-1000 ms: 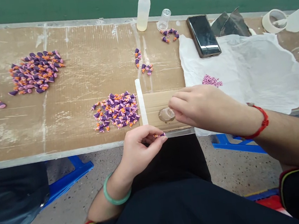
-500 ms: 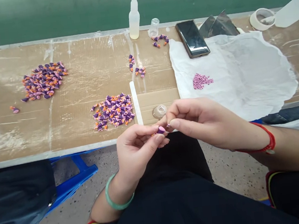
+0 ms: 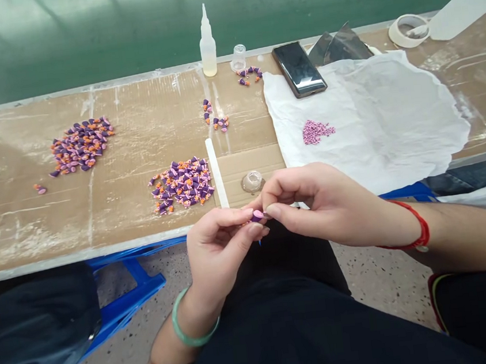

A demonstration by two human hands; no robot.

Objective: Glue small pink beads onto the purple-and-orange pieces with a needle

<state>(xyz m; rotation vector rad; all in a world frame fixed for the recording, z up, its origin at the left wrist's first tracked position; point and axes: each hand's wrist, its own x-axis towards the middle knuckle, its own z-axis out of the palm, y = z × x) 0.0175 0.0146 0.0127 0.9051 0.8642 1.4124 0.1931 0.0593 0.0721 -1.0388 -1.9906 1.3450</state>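
My left hand [image 3: 219,248] pinches a small purple and pink piece [image 3: 256,216] just below the table's front edge. My right hand [image 3: 318,200] meets it from the right, thumb and forefinger pressed together at the same piece; whether they hold something tiny I cannot make out. A pile of purple and orange pieces [image 3: 181,184] lies on the cardboard just above my left hand. Beside it lie a white strip [image 3: 215,172] and a small clear dish [image 3: 253,181]. A little heap of pink beads [image 3: 314,131] rests on the white sheet [image 3: 392,114].
A second pile of pieces [image 3: 81,144] lies far left, with smaller clusters [image 3: 214,118] near the middle. A glue bottle [image 3: 207,44], a clear cap [image 3: 238,57], a phone [image 3: 299,68] and a tape roll [image 3: 408,29] stand along the back edge. Blue stool frames sit under the table.
My right hand left the clear dish and came down to join my left hand at the small piece. The view tilted upward, showing more of the back of the table.
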